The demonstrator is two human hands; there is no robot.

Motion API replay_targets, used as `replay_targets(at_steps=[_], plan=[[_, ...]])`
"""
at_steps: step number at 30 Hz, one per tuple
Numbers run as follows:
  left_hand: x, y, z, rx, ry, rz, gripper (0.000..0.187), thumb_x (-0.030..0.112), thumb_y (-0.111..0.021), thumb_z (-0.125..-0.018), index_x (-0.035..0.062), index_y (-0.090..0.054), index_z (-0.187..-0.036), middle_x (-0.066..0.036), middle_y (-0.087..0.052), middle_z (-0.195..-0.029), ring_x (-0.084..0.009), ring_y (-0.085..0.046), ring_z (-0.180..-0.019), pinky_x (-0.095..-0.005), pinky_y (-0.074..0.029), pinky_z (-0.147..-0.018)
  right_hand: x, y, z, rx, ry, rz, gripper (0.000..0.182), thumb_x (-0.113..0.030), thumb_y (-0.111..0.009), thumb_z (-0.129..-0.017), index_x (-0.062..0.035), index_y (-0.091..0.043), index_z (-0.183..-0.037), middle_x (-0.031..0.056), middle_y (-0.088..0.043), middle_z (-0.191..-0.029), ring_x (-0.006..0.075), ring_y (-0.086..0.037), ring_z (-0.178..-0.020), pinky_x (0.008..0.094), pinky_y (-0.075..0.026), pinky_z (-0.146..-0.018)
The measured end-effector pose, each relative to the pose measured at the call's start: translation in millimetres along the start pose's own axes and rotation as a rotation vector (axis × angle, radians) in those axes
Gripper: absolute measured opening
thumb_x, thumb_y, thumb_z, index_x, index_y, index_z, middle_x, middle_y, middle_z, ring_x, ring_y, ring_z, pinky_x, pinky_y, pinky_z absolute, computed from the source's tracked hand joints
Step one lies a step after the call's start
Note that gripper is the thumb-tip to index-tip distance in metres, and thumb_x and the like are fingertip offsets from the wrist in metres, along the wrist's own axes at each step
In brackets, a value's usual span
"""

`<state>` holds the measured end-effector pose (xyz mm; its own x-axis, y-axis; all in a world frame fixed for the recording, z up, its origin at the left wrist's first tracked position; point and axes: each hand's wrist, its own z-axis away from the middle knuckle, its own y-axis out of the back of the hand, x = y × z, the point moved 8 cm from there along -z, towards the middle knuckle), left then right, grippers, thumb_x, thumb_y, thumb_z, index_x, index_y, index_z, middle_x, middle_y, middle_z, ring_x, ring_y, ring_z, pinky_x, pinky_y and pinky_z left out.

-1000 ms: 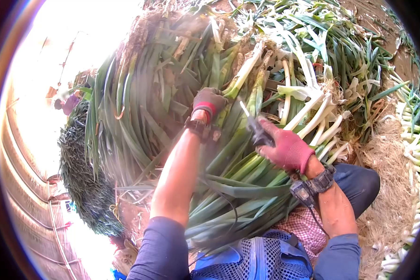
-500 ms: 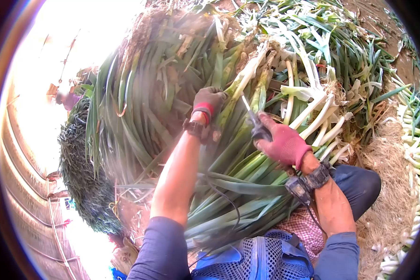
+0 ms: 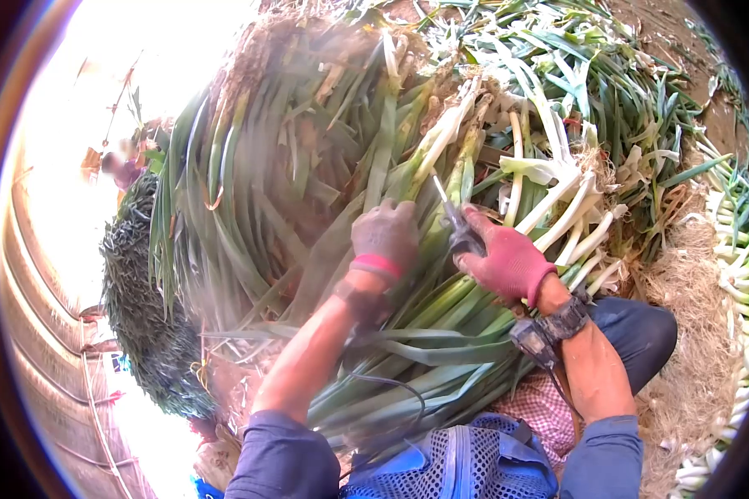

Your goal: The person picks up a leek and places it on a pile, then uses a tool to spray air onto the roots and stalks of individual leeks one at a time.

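My right hand (image 3: 508, 259), in a red-pink glove, is closed around a black-handled tool (image 3: 459, 229) with a thin metal tip pointing up and away. Its tip lies close to the pale stems of several leeks (image 3: 445, 137). To the left, my left hand (image 3: 384, 237), in a dark glove with a red cuff, is curled shut over the green leek leaves; it is slightly blurred, and whatever its fingers hold is hidden. More leeks with white stems (image 3: 570, 208) lie to the right of the tool, their long leaves (image 3: 441, 358) stretching down across my lap.
A large heap of leeks (image 3: 266, 183) rises ahead and to the left. Trimmed leeks (image 3: 745, 274) line the far right beside piled dry roots (image 3: 682, 324). A dark bundle (image 3: 154, 308) stands at left, with another person (image 3: 125, 170) behind. A thin cable (image 3: 399, 384) crosses the leaves.
My left hand has moved down toward me, away from the pale leek stems. My right hand and its tool have stayed nearly in place.
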<state>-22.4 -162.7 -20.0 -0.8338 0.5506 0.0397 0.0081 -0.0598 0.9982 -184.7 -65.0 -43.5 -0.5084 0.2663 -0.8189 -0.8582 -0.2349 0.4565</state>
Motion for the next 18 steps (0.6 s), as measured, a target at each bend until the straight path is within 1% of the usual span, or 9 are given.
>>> replay_targets(at_steps=[2,4,5,7,10,12,14,15,18], plan=[[-3,6,-2,0.106,0.026,-0.001,0.022,0.026,-0.07,-0.09,0.0147,-0.075,-0.108,-0.015,-0.072,-0.101,-0.0383,-0.071,-0.092,-0.051,-0.055,-0.081,5,14,-12,0.047,-0.092,0.012,0.08,-0.039,-0.066,-0.091,-0.0071,-0.042,-0.16,0.0308,-0.071,-0.118,0.0451,-0.07,-0.109,0.0471,-0.054,-0.099],[-1,9,-6,0.126,0.008,-0.034,0.024,0.026,-0.07,-0.089,0.0147,-0.075,-0.109,-0.014,-0.071,-0.1,-0.038,-0.07,-0.091,-0.0513,-0.055,-0.081,13,24,-31,0.048,-0.131,0.008,0.08,-0.039,-0.065,-0.091,-0.0083,-0.041,-0.161,0.0293,-0.072,-0.118,0.043,-0.071,-0.108,0.0466,-0.054,-0.098],[0,11,-9,0.147,-0.01,-0.067,0.026,0.026,-0.071,-0.088,0.0147,-0.075,-0.111,-0.014,-0.071,-0.099,-0.0378,-0.07,-0.091,-0.0515,-0.054,-0.08,17,32,-41,0.105,-0.139,0.049,0.08,-0.038,-0.065,-0.091,-0.0091,-0.041,-0.162,0.0283,-0.073,-0.118,0.0421,-0.072,-0.107,0.046,-0.055,-0.098],[-2,9,-15,0.136,-0.013,-0.12,0.027,0.029,-0.073,-0.086,0.014,-0.075,-0.109,-0.014,-0.07,-0.098,-0.0368,-0.069,-0.091,-0.0509,-0.053,-0.079,27,47,-62,0.189,-0.175,0.067,0.081,-0.036,-0.065,-0.09,-0.0119,-0.039,-0.163,0.0268,-0.074,-0.117,0.0406,-0.073,-0.106,0.0447,-0.055,-0.097],[-2,2,-17,0.138,-0.035,-0.213,0.031,0.034,-0.077,-0.083,0.0127,-0.074,-0.106,-0.013,-0.071,-0.099,-0.035,-0.07,-0.092,-0.05,-0.053,-0.078,38,64,-84,0.224,-0.212,-0.01,0.081,-0.035,-0.065,-0.089,-0.0134,-0.04,-0.163,0.0271,-0.074,-0.118,0.0406,-0.072,-0.107,0.0442,-0.055,-0.098],[0,0,-19,0.151,-0.057,-0.253,0.034,0.037,-0.079,-0.082,0.0121,-0.073,-0.104,-0.013,-0.071,-0.099,-0.0341,-0.07,-0.092,-0.0498,-0.053,-0.078,44,73,-99,0.257,-0.185,0.008,0.081,-0.036,-0.064,-0.089,-0.0135,-0.041,-0.163,0.0277,-0.073,-0.12,0.0405,-0.072,-0.11,0.0439,-0.054,-0.099],[-2,-6,-24,0.058,-0.02,-0.274,0.038,0.041,-0.082,-0.079,0.0117,-0.072,-0.101,-0.013,-0.072,-0.1,-0.0339,-0.071,-0.092,-0.049,-0.054,-0.078,53,83,-109,0.325,-0.219,0.068,0.081,-0.037,-0.064,-0.088,-0.0133,-0.041,-0.163,0.0277,-0.072,-0.124,0.0407,-0.07,-0.115,0.0435,-0.053,-0.102],[-2,-9,-26,0.057,-0.023,-0.274,0.038,0.041,-0.082,-0.079,0.0117,-0.072,-0.101,-0.013,-0.072,-0.1,-0.0339,-0.071,-0.092,-0.049,-0.054,-0.078,58,85,-115,0.319,-0.233,0.09,0.081,-0.038,-0.063,-0.089,-0.0141,-0.041,-0.163,0.0276,-0.07,-0.128,0.0409,-0.068,-0.119,0.0435,-0.052,-0.105],[-5,-19,-38,0.019,-0.012,-0.335,0.037,0.04,-0.081,-0.079,0.0125,-0.072,-0.102,-0.013,-0.072,-0.099,-0.0346,-0.073,-0.089,-0.0491,-0.056,-0.077,46,85,-105,0.295,-0.203,0.115,0.081,-0.039,-0.064,-0.089,-0.0156,-0.041,-0.163,0.027,-0.07,-0.129,0.0415,-0.068,-0.119,0.0435,-0.052,-0.105]])
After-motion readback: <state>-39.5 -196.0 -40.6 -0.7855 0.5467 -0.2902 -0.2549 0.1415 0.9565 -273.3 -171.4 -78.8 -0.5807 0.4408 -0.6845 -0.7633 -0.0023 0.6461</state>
